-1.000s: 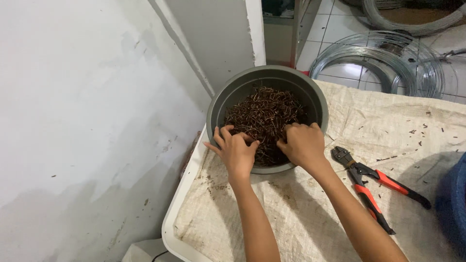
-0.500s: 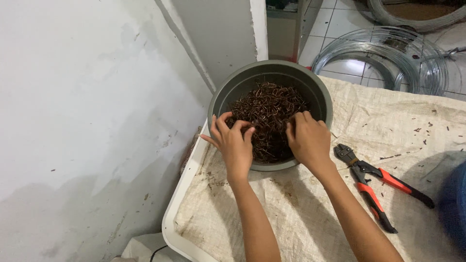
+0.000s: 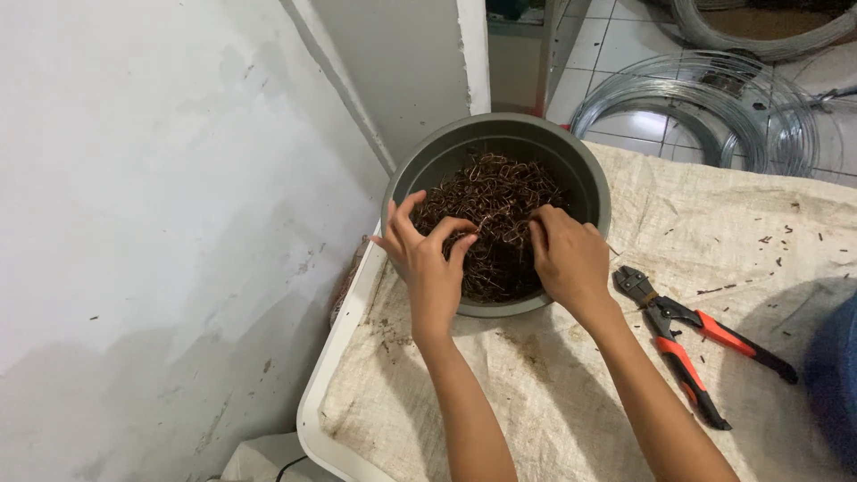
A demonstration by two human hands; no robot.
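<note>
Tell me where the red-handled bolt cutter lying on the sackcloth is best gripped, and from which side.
Grip the red-handled bolt cutter by its two long handles, probably coming from above on the near right. The handles splay open toward the lower right, clear of the grey round bucket, while the short dark jaws point toward it.

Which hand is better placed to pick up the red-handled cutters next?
Right, probably. The right hand rests at the near rim of the grey round plastic bucket, close beside the red-and-black-handled metal cutters on the beige cloth. The left hand sits farther off, across the bucket's brown wire pieces.
</note>
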